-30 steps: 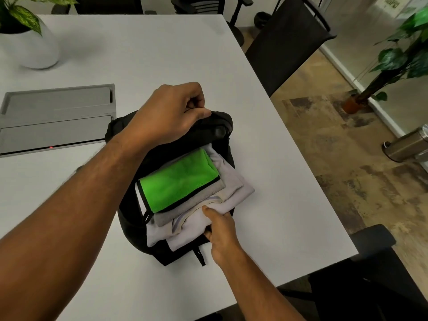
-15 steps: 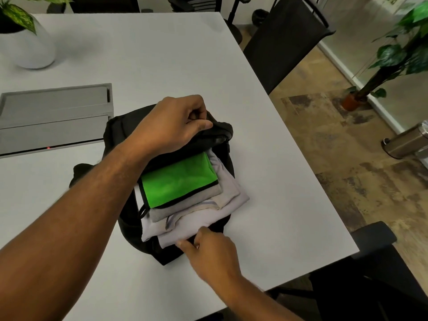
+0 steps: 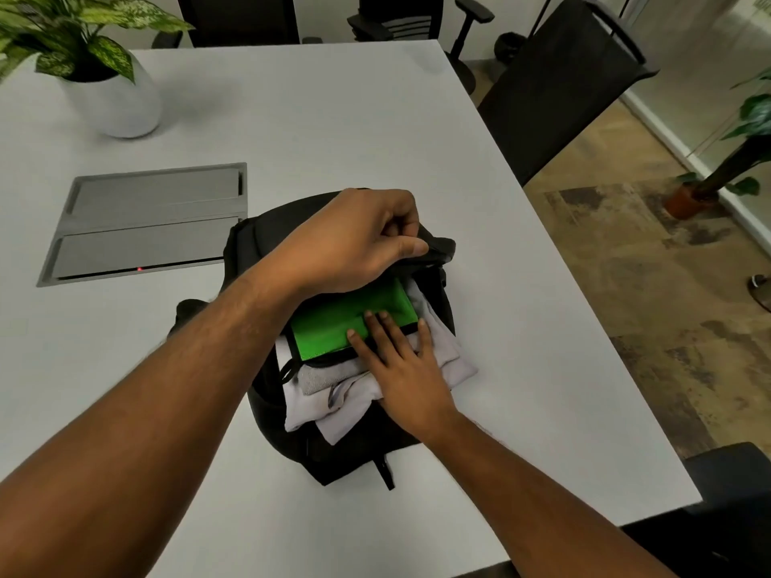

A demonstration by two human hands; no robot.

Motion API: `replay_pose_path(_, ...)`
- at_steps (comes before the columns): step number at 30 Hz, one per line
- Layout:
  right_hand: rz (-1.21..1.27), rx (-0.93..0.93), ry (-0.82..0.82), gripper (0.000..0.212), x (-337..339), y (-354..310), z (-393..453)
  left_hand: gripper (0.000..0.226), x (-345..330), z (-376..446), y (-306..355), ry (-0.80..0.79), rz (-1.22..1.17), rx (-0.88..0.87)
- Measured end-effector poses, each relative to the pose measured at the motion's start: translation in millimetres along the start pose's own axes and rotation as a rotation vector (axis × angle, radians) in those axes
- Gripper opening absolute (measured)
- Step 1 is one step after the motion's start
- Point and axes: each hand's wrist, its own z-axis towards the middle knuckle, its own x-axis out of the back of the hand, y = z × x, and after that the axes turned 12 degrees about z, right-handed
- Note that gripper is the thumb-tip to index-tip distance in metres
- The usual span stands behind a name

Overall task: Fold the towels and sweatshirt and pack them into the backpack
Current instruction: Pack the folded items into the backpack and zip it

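Black fabric backpack point(image 3: 288, 427): lying on the white rectangular surface point(image 3: 317, 131), mouth open toward the viewer, its upper flap lifted. Left hand point(image 3: 354, 239): fingers curled, thumb and fingers pinching the black flap edge at the far side of the opening and holding it raised. Right hand point(image 3: 400, 365): fingers straight and spread, palm down, pressing flat on the stacked fabrics; fingertips on the top item. Bright green folded towel with black edging point(image 3: 329, 327): topmost of the stack, partly under the lifted flap, tilted slightly against the bag's axis. Grey folded towel point(image 3: 321, 379): directly beneath the green one, a strip of it showing at the near edge. Pale lilac-white folded sweatshirt point(image 3: 450, 352): lowest layer, spreading out past the towels on the right and at the near end, where a corner lies over the backpack's lower body. All three fabrics sit partly inside the opening, partly protruding. A black strap end point(image 3: 386, 473) trails from the backpack's near edge onto the surface. Grey metal cable-hatch panel point(image 3: 154, 219): set flush in the surface left of the backpack, a small red light on its near edge. White rounded ceramic pot with a green variegated plant point(image 3: 117, 98): far left corner. Black office chairs point(image 3: 555, 93): along the far and right sides. Potted floor plant point(image 3: 734, 160): at right on the brown patterned floor.
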Motion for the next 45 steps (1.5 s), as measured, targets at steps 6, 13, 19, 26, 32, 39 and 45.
replay_pose_path(6,0.021,-0.057,-0.067,0.078,4,-6,37,0.018,-1,0,13,-0.084,-0.031,-0.027)
replay_pose_path(13,-0.03,-0.157,-0.173,0.05,13,-9,88,0.017,7,2,15,-0.062,-0.057,-0.043)
replay_pose_path(19,0.059,-0.172,-0.194,0.056,18,-6,104,0.016,5,-2,-1,-0.07,-0.037,-0.055)
replay_pose_path(26,0.039,-0.004,-0.252,0.099,-11,15,44,0.018,-13,-3,-19,-0.08,-0.088,0.017)
replay_pose_path(32,0.112,0.003,-0.236,0.079,-12,21,-12,0.016,-52,-25,-17,-0.079,-0.171,0.029)
replay_pose_path(39,0.085,-0.105,-0.218,0.069,-2,25,-77,0.015,-137,-76,-17,0.011,0.112,-0.043)
replay_pose_path(45,0.097,-0.184,-0.108,0.06,4,24,-116,0.014,-200,-114,-33,0.048,0.289,-0.058)
